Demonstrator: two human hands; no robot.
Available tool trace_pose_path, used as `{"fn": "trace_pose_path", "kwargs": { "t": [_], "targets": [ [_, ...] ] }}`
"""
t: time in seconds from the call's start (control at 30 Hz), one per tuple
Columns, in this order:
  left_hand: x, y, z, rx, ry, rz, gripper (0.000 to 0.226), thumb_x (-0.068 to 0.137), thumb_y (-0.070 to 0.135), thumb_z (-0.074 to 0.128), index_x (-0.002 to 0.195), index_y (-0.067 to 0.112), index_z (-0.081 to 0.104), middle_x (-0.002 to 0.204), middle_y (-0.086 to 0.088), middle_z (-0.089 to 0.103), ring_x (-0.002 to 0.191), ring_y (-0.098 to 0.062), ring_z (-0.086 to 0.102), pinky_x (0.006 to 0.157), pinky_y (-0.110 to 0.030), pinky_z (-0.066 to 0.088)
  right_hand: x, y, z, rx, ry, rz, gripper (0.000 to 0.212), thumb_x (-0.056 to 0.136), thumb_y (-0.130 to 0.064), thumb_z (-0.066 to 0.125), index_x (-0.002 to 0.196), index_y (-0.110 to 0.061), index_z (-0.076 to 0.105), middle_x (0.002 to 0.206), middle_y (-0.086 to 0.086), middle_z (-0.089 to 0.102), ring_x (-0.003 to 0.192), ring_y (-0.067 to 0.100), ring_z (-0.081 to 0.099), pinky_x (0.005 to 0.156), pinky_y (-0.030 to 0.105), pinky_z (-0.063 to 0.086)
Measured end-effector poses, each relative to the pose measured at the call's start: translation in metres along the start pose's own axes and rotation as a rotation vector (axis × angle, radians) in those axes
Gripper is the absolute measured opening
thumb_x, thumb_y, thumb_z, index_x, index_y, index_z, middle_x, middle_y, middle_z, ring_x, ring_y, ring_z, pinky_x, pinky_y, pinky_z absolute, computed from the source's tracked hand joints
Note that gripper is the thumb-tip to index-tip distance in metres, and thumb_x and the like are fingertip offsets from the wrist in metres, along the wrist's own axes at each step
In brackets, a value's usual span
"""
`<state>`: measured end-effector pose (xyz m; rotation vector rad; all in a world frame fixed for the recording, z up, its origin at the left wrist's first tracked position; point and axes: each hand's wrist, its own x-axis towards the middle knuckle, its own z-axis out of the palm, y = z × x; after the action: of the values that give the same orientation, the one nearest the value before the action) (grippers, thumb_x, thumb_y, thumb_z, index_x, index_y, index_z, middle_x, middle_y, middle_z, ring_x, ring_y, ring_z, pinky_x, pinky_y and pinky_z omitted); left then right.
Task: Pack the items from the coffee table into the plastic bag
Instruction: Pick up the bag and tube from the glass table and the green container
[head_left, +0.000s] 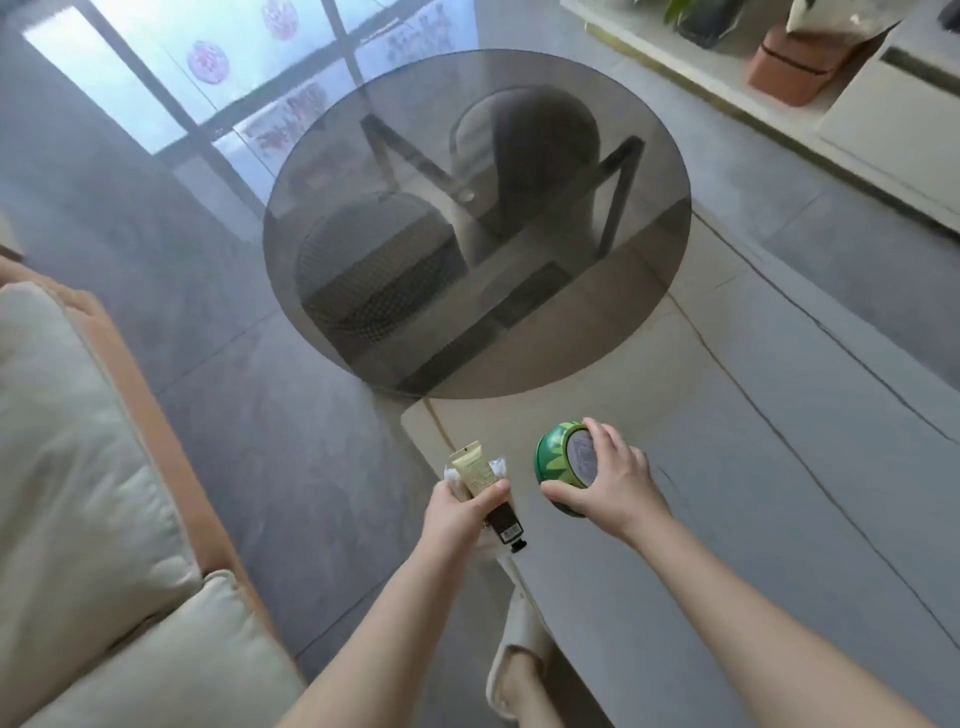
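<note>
My left hand (457, 512) grips a cream tube with a dark lower end and black cap (485, 491), together with a clear packet of white cotton swabs (451, 475) behind it. My right hand (613, 480) holds a round green tin (558, 460) with a grey label, thumb under it and fingers over its top. Both are held up in front of me, just short of the round smoked-glass coffee table (597, 322). No plastic bag is in view.
A cream sofa (78, 467) with an orange frame runs along my left. My foot in a white slipper (511, 670) is below. A low white cabinet (883, 130) with plant pots stands at the back right. The glossy floor reflects a window.
</note>
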<state>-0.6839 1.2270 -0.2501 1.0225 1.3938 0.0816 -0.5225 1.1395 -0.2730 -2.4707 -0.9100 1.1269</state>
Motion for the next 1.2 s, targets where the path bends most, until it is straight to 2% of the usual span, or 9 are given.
{"fn": "trace_pose_path", "kwargs": {
  "t": [0.07,0.2,0.33,0.43,0.5,0.67,0.9,1.1,1.2],
  "targets": [
    [-0.043,-0.013,-0.027,-0.065,0.053,0.019,0.014,0.083,0.012,0.071,0.096,0.016,0.068,0.096,-0.01,0.073,0.085,-0.019,0.068,0.082,-0.035,0.055,-0.039,-0.021,0.003,0.013,-0.029,-0.086,0.098,0.074,-0.06,0.064,0.15,-0.026,0.014,0.154,-0.006,0.02,0.138,0.027,0.023,0.111,0.039,0.027],
    [-0.135,-0.034,-0.071,-0.235,0.2,0.064,0.016,0.085,0.009,0.068,0.099,0.015,0.065,0.082,0.002,0.067,0.072,-0.008,0.062,0.062,-0.018,0.05,-0.123,-0.064,0.004,0.011,-0.086,-0.257,0.097,0.074,-0.058,0.066,0.15,-0.026,0.016,0.154,-0.006,0.022,0.137,0.027,0.025,0.111,0.04,0.028],
    [-0.214,-0.053,-0.102,-0.394,0.319,0.04,0.009,0.084,0.013,0.07,0.087,0.016,0.062,0.077,0.0,0.064,0.068,-0.012,0.06,0.064,-0.027,0.048,-0.2,-0.099,0.007,0.036,-0.139,-0.379,0.097,0.074,-0.053,0.069,0.15,-0.024,0.017,0.154,-0.004,0.023,0.139,0.024,0.025,0.114,0.035,0.023],
    [-0.268,-0.071,-0.119,-0.505,0.358,0.029,0.018,0.083,0.014,0.071,0.098,0.011,0.062,0.083,-0.005,0.064,0.077,-0.021,0.061,0.08,-0.039,0.05,-0.253,-0.115,0.015,0.062,-0.238,-0.459,0.097,0.075,-0.048,0.071,0.15,-0.024,0.016,0.156,-0.004,0.019,0.143,0.02,0.02,0.116,0.035,0.019],
    [-0.303,-0.088,-0.13,-0.586,0.405,0.025,0.023,0.084,0.011,0.069,0.105,0.01,0.059,0.083,-0.007,0.063,0.075,-0.021,0.06,0.077,-0.039,0.051,-0.287,-0.123,0.02,0.041,-0.319,-0.51,0.096,0.076,-0.047,0.07,0.151,-0.023,0.014,0.157,-0.005,0.016,0.144,0.018,0.017,0.117,0.035,0.017],
    [-0.391,-0.136,-0.147,-0.744,0.605,-0.037,0.012,0.084,0.005,0.067,0.089,0.009,0.057,0.076,-0.008,0.06,0.065,-0.019,0.056,0.063,-0.03,0.049,-0.37,-0.142,0.032,0.012,-0.517,-0.608,0.108,0.06,-0.058,0.062,0.15,-0.021,0.016,0.154,-0.002,0.018,0.143,0.014,0.017,0.116,0.033,0.017],
    [-0.489,-0.213,-0.161,-1.007,0.778,-0.062,0.032,0.077,0.018,0.076,0.101,0.008,0.056,0.093,-0.016,0.067,0.08,-0.028,0.064,0.08,-0.045,0.054,-0.461,-0.155,0.083,-0.155,-0.754,-0.751,0.126,0.04,-0.072,0.056,0.15,-0.023,0.018,0.153,0.001,0.021,0.143,0.016,0.018,0.114,0.036,0.021],
    [-0.534,-0.282,-0.196,-1.16,0.873,-0.061,0.045,0.081,0.026,0.072,0.118,0.013,0.051,0.111,-0.008,0.065,0.106,-0.026,0.06,0.103,-0.044,0.044,-0.523,-0.176,0.143,-0.25,-0.869,-0.826,0.092,0.045,-0.061,0.065,0.128,-0.036,0.035,0.134,-0.003,0.043,0.124,0.014,0.042,0.102,0.033,0.039],
    [-0.545,-0.31,-0.226,-1.238,0.906,-0.101,0.04,0.087,0.023,0.065,0.124,0.01,0.056,0.118,-0.01,0.065,0.111,-0.029,0.059,0.096,-0.039,0.048,-0.546,-0.194,0.181,-0.321,-0.908,-0.826,0.085,0.057,-0.053,0.068,0.132,-0.033,0.034,0.128,-0.009,0.043,0.121,0.015,0.044,0.101,0.034,0.041]
  ]
}}
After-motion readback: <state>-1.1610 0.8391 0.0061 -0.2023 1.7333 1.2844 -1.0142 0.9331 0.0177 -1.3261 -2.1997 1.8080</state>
